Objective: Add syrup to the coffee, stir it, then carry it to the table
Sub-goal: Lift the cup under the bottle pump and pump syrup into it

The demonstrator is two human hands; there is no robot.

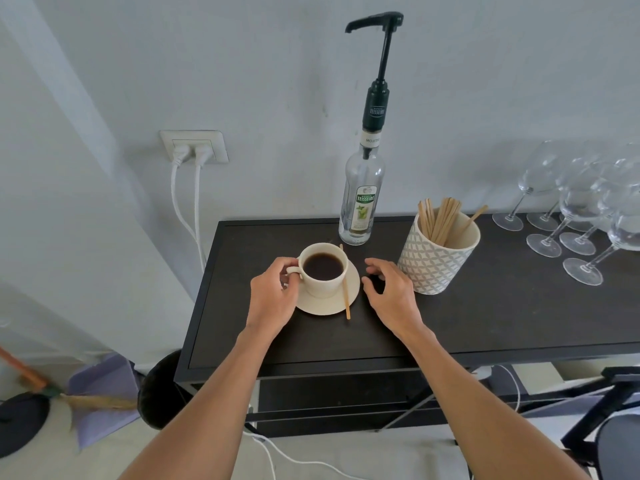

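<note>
A cream cup (320,284) of black coffee stands on a matching saucer (353,289) on the dark console top. A wooden stirrer (345,292) lies across the saucer's right side, its tip past the rim. My left hand (273,296) pinches the cup's handle. My right hand (391,296) hovers open just right of the saucer, holding nothing. Behind the cup stands a clear syrup bottle (362,199) with a tall black pump, its spout pointing left.
A patterned pot (436,261) of several wooden stirrers stands close by my right hand. Several wine glasses (581,209) crowd the console's right end. The console top (485,317) is edged at left and front. Cables hang from a wall socket (194,147) at left.
</note>
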